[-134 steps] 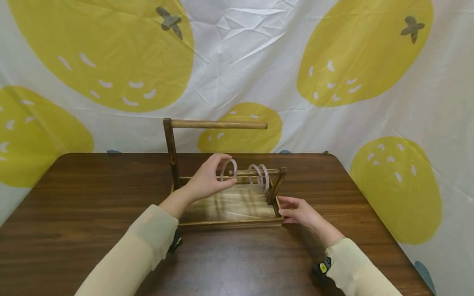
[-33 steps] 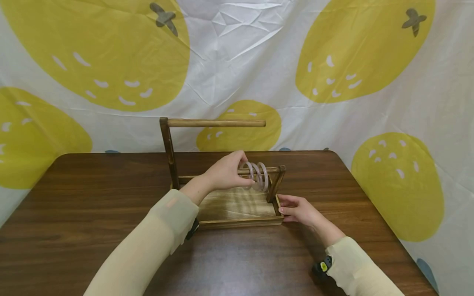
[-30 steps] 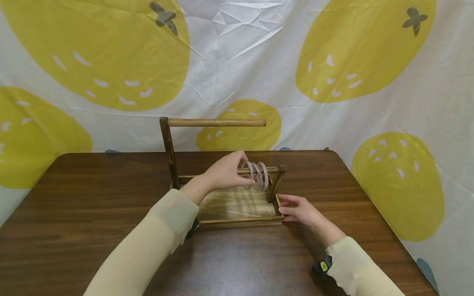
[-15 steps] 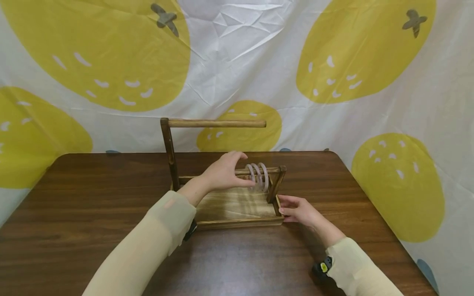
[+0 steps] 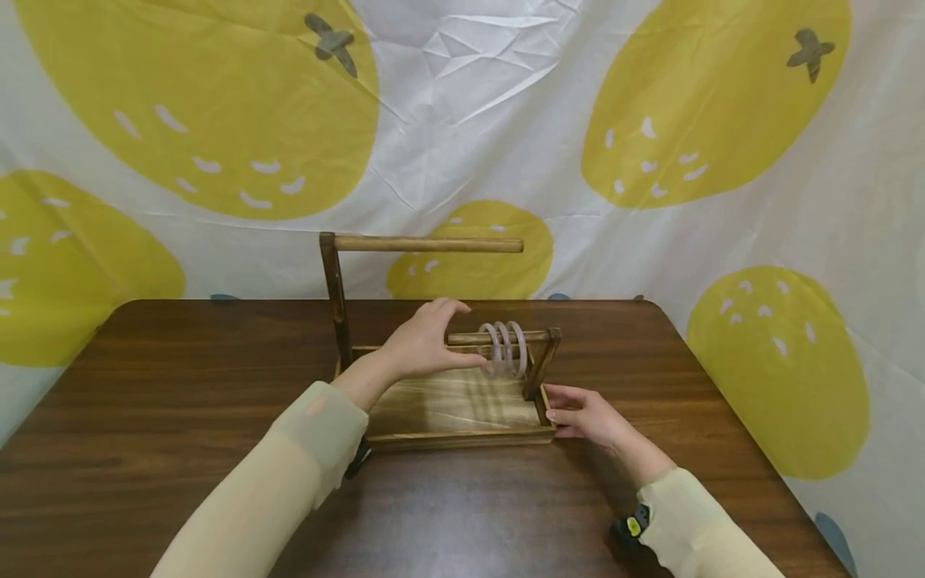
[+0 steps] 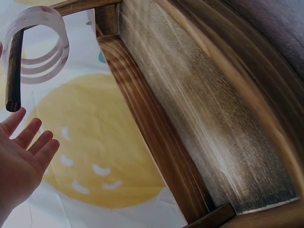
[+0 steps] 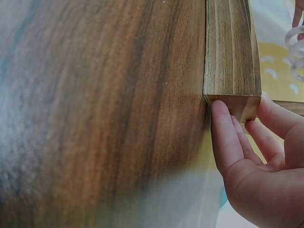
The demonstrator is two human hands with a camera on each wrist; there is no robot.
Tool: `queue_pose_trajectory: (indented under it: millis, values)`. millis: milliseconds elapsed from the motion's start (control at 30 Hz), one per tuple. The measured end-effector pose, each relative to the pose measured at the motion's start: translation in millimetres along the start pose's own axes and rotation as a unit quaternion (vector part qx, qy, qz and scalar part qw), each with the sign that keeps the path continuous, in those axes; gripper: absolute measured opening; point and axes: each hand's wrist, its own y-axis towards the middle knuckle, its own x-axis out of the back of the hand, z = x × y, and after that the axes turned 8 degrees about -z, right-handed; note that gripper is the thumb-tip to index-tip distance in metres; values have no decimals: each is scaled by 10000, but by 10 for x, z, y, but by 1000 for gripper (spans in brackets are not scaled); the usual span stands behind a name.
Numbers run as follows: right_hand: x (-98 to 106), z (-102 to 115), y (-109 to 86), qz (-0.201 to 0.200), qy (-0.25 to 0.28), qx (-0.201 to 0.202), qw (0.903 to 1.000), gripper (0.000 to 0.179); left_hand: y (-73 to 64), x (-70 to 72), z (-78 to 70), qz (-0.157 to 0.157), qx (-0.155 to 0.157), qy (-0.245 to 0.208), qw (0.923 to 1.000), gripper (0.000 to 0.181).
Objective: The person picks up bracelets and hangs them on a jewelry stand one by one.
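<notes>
Three pale translucent bangles (image 5: pixel 508 347) hang close together on the lower rod (image 5: pixel 466 339) of a wooden bangle stand (image 5: pixel 448 401), near its right post. In the left wrist view the bangles (image 6: pixel 63 52) circle the dark rod, away from its free end. My left hand (image 5: pixel 419 343) is by that free end, thumb and fingers spread, holding nothing. Its fingers (image 6: pixel 32 130) extend just below the rod tip in the left wrist view. At the stand's right end my right hand (image 5: pixel 588 417) grips the tray edge, with thumb and fingers (image 7: pixel 225 128) against the wood.
An upper rod (image 5: pixel 429 244) on a taller left post (image 5: pixel 334 297) has no rings on it. The stand is on a dark brown wooden table (image 5: pixel 181 417). Behind hangs a white cloth (image 5: pixel 462 120) with large yellow fruit prints.
My left hand carried a bangle rightward onto the lower rod beside the other two, then let go. It has since drawn back left. My right hand stays at the tray edge.
</notes>
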Motion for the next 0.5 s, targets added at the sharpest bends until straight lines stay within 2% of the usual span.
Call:
queue_pose_trajectory:
  millis: [200, 500]
  values:
    - [-9, 15, -6, -5, -48, -2, 10000, 55, -84, 26, 54, 31, 91, -6, 10000, 79]
    - [0, 19, -4, 52, -25, 6, 10000, 56, -227, 51, 214, 42, 284, -116, 9995, 81]
